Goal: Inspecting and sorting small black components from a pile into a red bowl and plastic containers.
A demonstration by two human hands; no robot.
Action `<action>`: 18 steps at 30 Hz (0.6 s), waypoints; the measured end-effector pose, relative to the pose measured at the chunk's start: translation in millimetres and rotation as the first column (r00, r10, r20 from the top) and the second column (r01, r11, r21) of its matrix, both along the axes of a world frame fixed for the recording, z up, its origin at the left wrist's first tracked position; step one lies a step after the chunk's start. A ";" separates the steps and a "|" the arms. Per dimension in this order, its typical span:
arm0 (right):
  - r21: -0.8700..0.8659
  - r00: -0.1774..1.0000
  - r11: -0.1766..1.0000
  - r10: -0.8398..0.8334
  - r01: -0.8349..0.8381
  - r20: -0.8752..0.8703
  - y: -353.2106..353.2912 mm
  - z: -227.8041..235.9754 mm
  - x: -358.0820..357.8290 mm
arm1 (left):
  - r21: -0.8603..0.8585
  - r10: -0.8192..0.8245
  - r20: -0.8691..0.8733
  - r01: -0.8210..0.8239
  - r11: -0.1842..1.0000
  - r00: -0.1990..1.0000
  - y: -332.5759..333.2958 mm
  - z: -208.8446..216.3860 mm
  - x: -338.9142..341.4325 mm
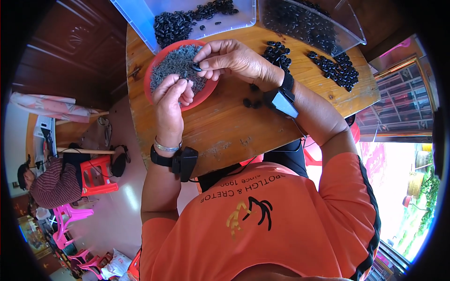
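Black and glossy, a small rounded plastic piece with a hole (196, 67) is pinched between the thumb and forefinger of the right hand (227, 58), above the right part of a round orange-red plastic bowl (148, 82). The left hand (169, 96) is closed to a narrow pinch just beside it, gripping what seems to be a tiny dark grey plastic part (184, 75), like the many small grey parts (169, 63) heaped in the bowl. The bowl rests on the varnished wooden worktop (220, 124).

To fit two pieces this small, it should help to grip each by its edge, leaving the hole and the tip of the grey part free. Lining them up squarely before pressing, with light force, ought to prevent a slip. Working over the bowl is sensible, since a dropped grey part would land among its like; a black one could get mixed in.

The fingertips cover most of both pieces, so whether they touch cannot be told. The curled lower fingers may conceal more parts. The right forearm partly hides the loose black plastic pieces (277, 51) beside it, and the upper picture edge cuts off the translucent plastic bin (243, 24).
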State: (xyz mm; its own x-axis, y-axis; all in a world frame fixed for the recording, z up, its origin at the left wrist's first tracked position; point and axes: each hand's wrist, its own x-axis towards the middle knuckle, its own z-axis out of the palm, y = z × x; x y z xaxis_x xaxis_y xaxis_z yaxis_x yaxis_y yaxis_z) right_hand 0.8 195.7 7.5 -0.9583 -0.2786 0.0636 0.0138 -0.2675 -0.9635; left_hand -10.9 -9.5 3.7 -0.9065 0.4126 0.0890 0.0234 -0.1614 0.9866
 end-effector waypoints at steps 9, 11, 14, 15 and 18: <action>-0.025 1.000 1.000 0.003 -0.003 0.004 -0.8 0.6 0.8 | -0.071 0.022 -0.046 -0.025 0.997 0.999 4.7 6.3 9.2; 0.054 0.999 0.999 -0.002 0.005 -0.043 -4.2 4.1 3.1 | -0.072 0.015 -0.062 -0.019 0.997 0.998 4.8 6.0 9.8; 0.153 0.993 0.988 -0.016 0.034 -0.118 -6.3 7.2 5.7 | -0.097 0.008 -0.081 -0.015 0.995 0.997 3.9 5.1 8.3; 0.172 0.989 0.984 -0.026 0.051 -0.146 -6.4 8.2 6.4 | -0.096 0.008 -0.082 -0.016 0.995 0.997 4.2 5.5 8.7; 0.255 0.980 0.960 -0.067 0.115 -0.190 -8.7 13.4 10.5 | -0.116 0.016 -0.098 -0.027 0.993 0.995 4.9 6.3 9.7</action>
